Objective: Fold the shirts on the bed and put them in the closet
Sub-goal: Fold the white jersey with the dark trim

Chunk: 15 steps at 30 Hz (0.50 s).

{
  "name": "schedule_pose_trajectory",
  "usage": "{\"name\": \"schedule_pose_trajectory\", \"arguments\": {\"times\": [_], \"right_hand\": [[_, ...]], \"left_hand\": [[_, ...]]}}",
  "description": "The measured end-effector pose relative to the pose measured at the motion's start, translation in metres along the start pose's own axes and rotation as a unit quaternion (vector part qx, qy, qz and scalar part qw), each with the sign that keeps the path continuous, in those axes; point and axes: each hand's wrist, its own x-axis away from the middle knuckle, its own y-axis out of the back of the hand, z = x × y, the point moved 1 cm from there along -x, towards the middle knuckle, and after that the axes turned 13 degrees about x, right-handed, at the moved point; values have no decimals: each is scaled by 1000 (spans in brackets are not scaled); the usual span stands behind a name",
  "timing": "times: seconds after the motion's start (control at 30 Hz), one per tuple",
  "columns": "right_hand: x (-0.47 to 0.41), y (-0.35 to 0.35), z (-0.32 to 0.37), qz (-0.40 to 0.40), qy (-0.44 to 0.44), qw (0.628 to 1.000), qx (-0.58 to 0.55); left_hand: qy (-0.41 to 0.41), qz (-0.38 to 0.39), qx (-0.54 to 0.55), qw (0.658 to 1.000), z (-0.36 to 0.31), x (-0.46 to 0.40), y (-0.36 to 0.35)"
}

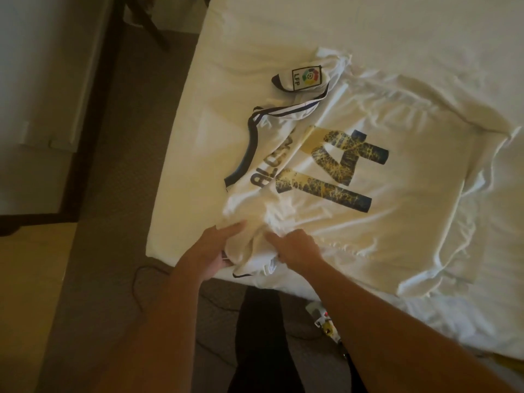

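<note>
The shirt (326,199) lies spread, barely folded, on the bed (255,29); our left hand (218,248) and right hand (295,245) pinch its near sleeve (249,251). Folding and closet remain.

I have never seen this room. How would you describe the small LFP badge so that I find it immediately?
Start at the white bed and find the white jersey with the big number 14 spread on it. Follow its far sleeve, away from both hands, toward the bed's left edge. The badge sits there: the only multicoloured patch, a rectangle with a bright ball and the letters LFP.
</note>
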Motion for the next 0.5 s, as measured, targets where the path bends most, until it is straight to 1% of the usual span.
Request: {"name": "schedule_pose_trajectory", "arguments": {"times": [0.03, 0.1, 0.17, 0.23, 0.27, 0.33, 0.4, 0.43, 0.5], "right_hand": [[3, -5, -1, 17, -19, 998, -49], [4, -16, -3, 26, -44, 992, -113], [5, -21, -6, 17, -51, 988, -148], [10, -19, -6, 31, -64, 975, -211], [14, -15, -7, 51, -80, 957, -273], [22, -8, -8, 81, -108, 901, -412], [24, -4, -10, 81, -117, 850, -508], [26, -5, -11, 83, -119, 831, -536], [27, -11, -11, 95, -129, 813, -559]], "left_hand": [[18, 23, -19, 999, 3, 3, -1], [45, 60, -11, 997, 7, 7, -2], [51, 71, 19, 996, 8, 11, -3], [46, 68, 50, 995, 9, 13, -4], [42, 63, 63, 995, 10, 14, -5], [30, 34, 88, 995, 11, 15, -5], [17, 1, 103, 995, 13, 14, -1], [17, -4, 89, 996, 13, 16, 0], [40, 12, 19, 999, 14, 19, 6]]}}
